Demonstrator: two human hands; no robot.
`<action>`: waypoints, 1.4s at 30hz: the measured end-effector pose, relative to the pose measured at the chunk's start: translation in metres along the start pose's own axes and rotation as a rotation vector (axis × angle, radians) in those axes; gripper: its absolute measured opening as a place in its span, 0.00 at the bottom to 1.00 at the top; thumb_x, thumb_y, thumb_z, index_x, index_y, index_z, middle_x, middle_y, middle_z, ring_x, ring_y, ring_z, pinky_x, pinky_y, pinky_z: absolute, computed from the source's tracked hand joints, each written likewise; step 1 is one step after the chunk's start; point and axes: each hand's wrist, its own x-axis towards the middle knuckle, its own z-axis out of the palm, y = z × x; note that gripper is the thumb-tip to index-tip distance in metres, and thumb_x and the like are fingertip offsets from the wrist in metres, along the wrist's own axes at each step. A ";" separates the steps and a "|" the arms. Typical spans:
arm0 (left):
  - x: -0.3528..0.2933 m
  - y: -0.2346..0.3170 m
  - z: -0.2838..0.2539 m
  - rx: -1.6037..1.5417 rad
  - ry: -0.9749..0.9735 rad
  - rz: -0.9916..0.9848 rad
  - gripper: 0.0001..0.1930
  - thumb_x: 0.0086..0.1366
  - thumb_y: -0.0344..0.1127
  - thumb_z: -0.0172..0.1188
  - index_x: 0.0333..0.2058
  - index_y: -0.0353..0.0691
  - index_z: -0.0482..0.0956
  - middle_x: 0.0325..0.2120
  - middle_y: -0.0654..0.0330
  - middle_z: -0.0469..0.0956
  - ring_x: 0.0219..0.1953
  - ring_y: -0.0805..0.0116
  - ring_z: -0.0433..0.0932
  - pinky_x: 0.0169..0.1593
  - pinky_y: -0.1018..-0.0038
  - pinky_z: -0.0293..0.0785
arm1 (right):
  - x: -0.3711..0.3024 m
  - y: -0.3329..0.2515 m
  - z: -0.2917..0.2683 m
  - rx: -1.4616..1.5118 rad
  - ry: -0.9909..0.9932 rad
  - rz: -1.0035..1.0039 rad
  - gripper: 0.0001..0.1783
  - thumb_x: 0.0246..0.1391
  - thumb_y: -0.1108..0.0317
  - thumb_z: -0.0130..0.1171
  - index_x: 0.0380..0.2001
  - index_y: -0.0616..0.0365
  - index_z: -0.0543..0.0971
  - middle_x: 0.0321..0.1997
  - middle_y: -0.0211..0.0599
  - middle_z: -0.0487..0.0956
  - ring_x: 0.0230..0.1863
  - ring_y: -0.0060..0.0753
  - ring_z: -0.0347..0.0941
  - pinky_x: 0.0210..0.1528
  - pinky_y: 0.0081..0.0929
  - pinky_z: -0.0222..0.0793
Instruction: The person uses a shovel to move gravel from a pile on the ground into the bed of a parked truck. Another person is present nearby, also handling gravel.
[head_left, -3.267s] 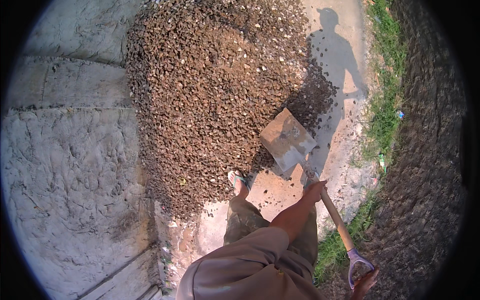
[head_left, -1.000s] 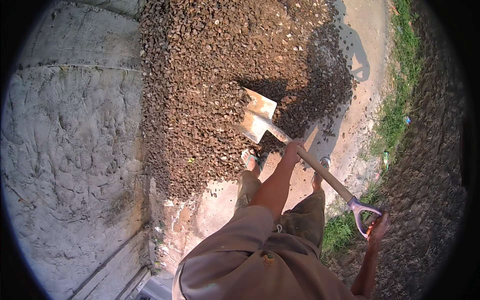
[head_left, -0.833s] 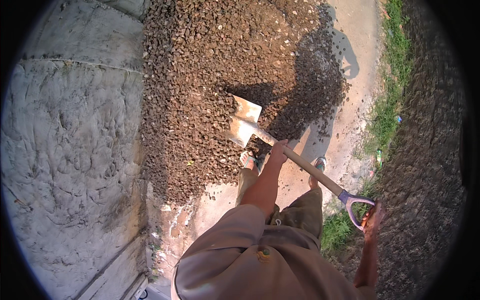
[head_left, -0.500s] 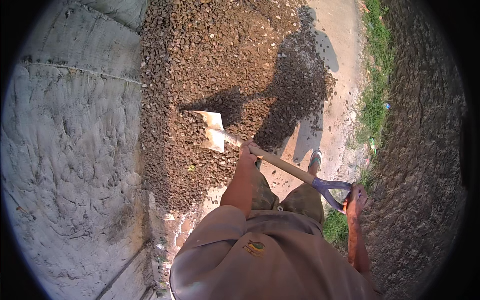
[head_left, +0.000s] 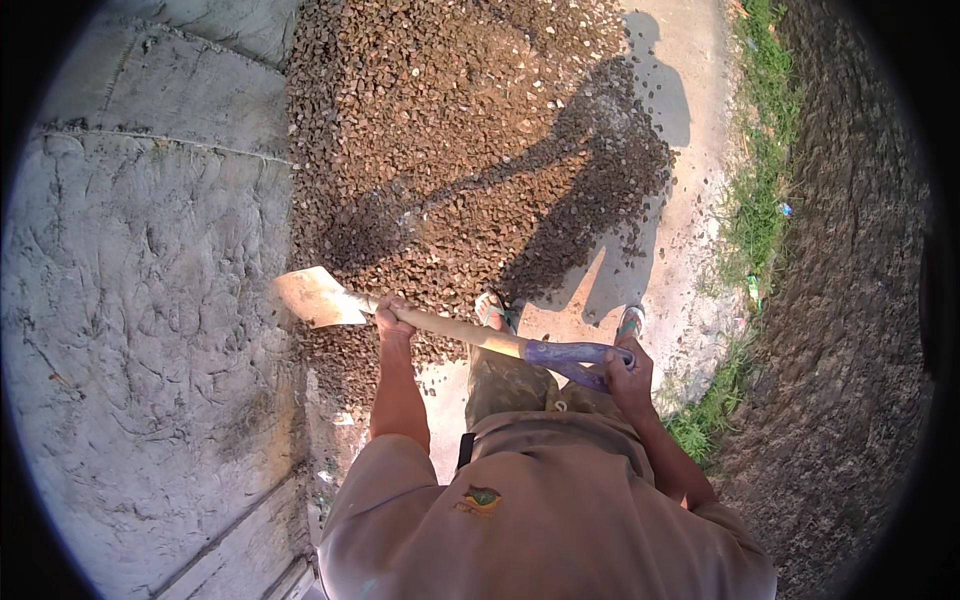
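Both my hands hold a shovel (head_left: 455, 328) that lies slantwise across the front of my body. Its pale metal blade (head_left: 318, 297) is at the left, over the edge of the gravel heap and close to the wall; no gravel shows on it. My left hand (head_left: 395, 314) is closed round the shaft just behind the blade. At the other end, my right hand (head_left: 628, 374) grips the purple D-shaped handle (head_left: 565, 357). Brown gravel (head_left: 440, 130) spreads in front of me, partly under my shadow.
A rough grey plastered wall (head_left: 150, 280) rises along the left. To the right of the gravel runs a pale concrete strip (head_left: 685, 200), then green grass (head_left: 760, 190) with bits of litter, then a dark rough surface (head_left: 840, 300). My sandalled feet (head_left: 492, 308) stand at the gravel's near edge.
The shovel has swung left and its blade has come out of the gravel toward the wall. Both hands moved left with it, the right one also upward, nearer my body.
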 end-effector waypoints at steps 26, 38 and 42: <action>0.059 -0.519 0.040 0.277 -0.025 -0.764 0.03 0.59 0.30 0.52 0.28 0.38 0.68 0.20 0.60 0.65 0.20 0.67 0.66 0.28 0.71 0.70 | -0.034 0.066 -0.257 -0.179 1.007 0.594 0.21 0.53 0.48 0.49 0.19 0.52 0.61 0.10 0.24 0.53 0.07 0.17 0.51 0.05 0.17 0.46; 0.089 -0.371 -0.005 0.013 0.066 -0.663 0.06 0.58 0.30 0.55 0.29 0.37 0.67 0.19 0.59 0.66 0.20 0.66 0.67 0.27 0.69 0.69 | -0.015 0.008 -0.147 -0.350 0.763 0.423 0.20 0.56 0.50 0.44 0.19 0.53 0.64 0.11 0.25 0.57 0.07 0.18 0.52 0.07 0.18 0.49; 0.067 -0.311 0.000 0.069 0.050 -0.601 0.07 0.57 0.27 0.55 0.34 0.37 0.69 0.22 0.59 0.67 0.21 0.69 0.67 0.25 0.72 0.69 | -0.017 -0.006 -0.112 -0.314 0.752 0.394 0.19 0.55 0.52 0.46 0.19 0.54 0.64 0.10 0.26 0.58 0.07 0.19 0.53 0.07 0.19 0.50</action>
